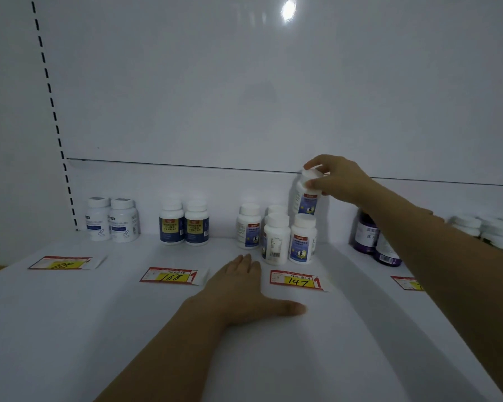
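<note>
My right hand (337, 177) grips the cap of a white pill bottle (305, 198) with a blue label, held above a cluster of like bottles (276, 237) near the back of the white shelf (128, 329). The held bottle hangs just over the bottle (302, 239) at the cluster's front right. My left hand (244, 291) rests flat on the shelf with fingers straight, in front of the cluster and between two price tags.
Two white bottles (111, 219) stand at the back left, two dark-blue-labelled bottles (183, 224) beside them. Purple bottles (372, 236) and more white-capped ones (488, 230) stand at the right. Price tags reading 168 (172, 276) and 147 (296, 281) lie on the shelf.
</note>
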`<action>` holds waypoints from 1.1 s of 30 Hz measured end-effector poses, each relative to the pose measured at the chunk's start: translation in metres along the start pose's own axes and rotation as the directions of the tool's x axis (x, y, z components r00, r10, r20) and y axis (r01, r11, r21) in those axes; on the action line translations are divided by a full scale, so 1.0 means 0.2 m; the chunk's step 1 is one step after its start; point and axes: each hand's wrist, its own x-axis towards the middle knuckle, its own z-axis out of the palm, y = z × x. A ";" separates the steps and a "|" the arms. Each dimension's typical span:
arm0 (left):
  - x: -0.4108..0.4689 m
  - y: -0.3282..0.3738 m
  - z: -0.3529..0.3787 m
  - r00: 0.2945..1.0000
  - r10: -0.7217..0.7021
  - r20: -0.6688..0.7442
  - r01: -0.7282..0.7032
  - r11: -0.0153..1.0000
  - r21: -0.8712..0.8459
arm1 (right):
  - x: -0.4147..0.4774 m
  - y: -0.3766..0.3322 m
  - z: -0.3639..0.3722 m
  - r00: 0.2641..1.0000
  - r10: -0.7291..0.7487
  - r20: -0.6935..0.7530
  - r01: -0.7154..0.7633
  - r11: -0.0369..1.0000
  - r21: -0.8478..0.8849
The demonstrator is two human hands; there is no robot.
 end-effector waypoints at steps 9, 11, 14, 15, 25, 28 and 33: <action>0.04 -0.02 0.04 1.000 0.022 0.004 -0.022 0.997 0.071 | 0.01 0.09 0.19 0.985 0.097 0.142 -0.090 0.995 -0.049; 0.04 -0.02 0.04 1.000 0.025 0.005 -0.025 0.997 0.076 | 0.00 0.11 0.22 0.978 0.127 0.168 -0.119 0.991 -0.057; 0.05 -0.02 0.04 1.000 0.024 0.004 -0.024 0.997 0.076 | -0.01 0.14 0.24 0.970 0.141 0.197 -0.126 0.988 -0.088; 0.05 -0.02 0.04 1.000 0.024 0.003 -0.024 0.997 0.076 | -0.01 0.14 0.24 0.971 0.141 0.195 -0.124 0.987 -0.099; 0.00 0.03 0.01 1.000 -0.010 0.006 0.009 0.997 0.076 | -0.19 0.10 0.04 0.993 0.056 0.104 -0.030 0.972 -0.235; -0.01 0.06 -0.02 0.998 -0.047 0.028 0.045 0.996 0.082 | -0.26 0.11 -0.16 0.996 0.024 0.088 0.001 0.962 -0.272; 0.00 0.17 -0.09 0.997 0.017 -0.077 -0.020 0.999 -0.035 | -0.33 0.22 -0.48 0.997 0.023 0.073 -0.003 0.967 -0.256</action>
